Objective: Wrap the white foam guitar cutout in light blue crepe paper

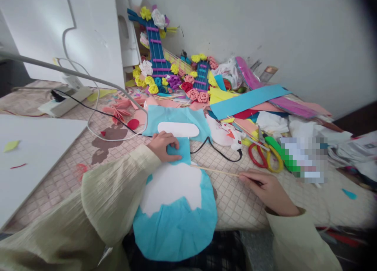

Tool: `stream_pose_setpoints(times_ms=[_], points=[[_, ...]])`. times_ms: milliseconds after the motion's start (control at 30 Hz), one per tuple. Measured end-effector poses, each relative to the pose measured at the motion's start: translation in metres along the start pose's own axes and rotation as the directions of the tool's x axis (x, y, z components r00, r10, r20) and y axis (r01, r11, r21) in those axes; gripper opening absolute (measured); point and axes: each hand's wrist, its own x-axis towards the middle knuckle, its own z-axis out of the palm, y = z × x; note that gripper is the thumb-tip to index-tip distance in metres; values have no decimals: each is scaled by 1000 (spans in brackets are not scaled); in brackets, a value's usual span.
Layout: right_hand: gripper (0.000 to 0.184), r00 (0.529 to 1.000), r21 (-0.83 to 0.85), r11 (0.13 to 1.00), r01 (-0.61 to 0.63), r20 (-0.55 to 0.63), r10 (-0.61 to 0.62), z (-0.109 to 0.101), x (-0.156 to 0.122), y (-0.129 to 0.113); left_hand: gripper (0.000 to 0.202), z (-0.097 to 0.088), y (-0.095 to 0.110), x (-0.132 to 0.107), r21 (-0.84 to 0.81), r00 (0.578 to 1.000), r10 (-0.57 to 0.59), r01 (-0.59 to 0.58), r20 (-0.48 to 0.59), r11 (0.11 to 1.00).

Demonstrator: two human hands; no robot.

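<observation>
My left hand [163,145] presses down on the upper blue paper flap of a round blue and white paper piece [176,208] that lies at the table's near edge, fingers curled over the flap. My right hand [266,188] is closed on the end of a thin wooden stick [215,171] whose far tip reaches the white part of the paper piece. Behind my left hand lies a light blue sheet [188,119] with a white oblong cut-out [178,129] on it.
Red and yellow scissors [265,155] and a glue gun [228,135] with a black cord lie at the right. Paper flowers [173,80] and blue guitar-shaped crafts [157,43] stand at the back. A white board [32,153] and power strip [63,102] are left.
</observation>
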Motion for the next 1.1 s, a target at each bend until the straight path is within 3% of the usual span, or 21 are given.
stream_pose_setpoints(times_ms=[233,500,733,1100], points=[[23,1000,-5,1000,-24,-1,24,-7,-7,4,36,0,0,0,5,1000,-2,2,-3,1000],[25,1000,22,1000,-13,2,13,2,0,-1,35,-1,1,-1,13,1000,-14,14,1,1000],[24,1000,-4,1000,-12,21,12,-8,-5,7,35,0,1,0,12,1000,-14,14,-9,1000],[26,999,25,1000,9,37,-10,5,12,0,35,-1,1,0,18,1000,-16,16,-1,1000]])
